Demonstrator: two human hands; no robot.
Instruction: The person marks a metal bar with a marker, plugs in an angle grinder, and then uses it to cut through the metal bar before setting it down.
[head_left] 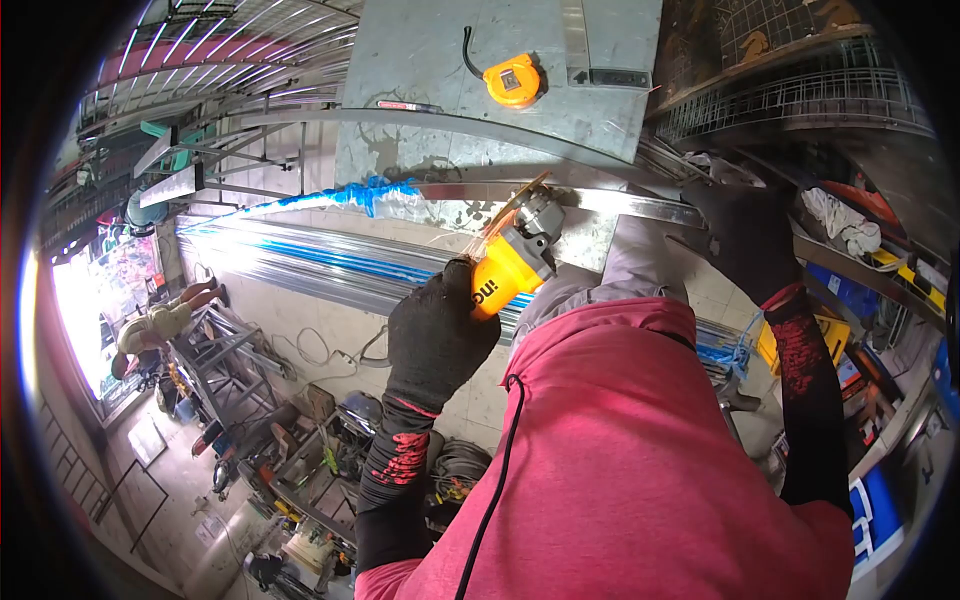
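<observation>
My left hand [440, 325], in a dark glove, is closed around the yellow body of an angle grinder [505, 272]. The grinder's disc [518, 203] is at a long, shiny metal tube [460, 190], and orange sparks show beside it. Torn blue plastic film [375, 195] clings to the tube further left. My right hand [745, 235], also in a dark glove, grips the tube near its right end. Its fingers are partly hidden against the dark background.
On the metal worktable [600, 120] lie a yellow tape measure [512, 80] and a red-and-white marker [408, 106]. Long metal tubes [330, 258] lie below on the floor. Another person [165, 322] bends over at the far left. Tools and cables clutter the lower left.
</observation>
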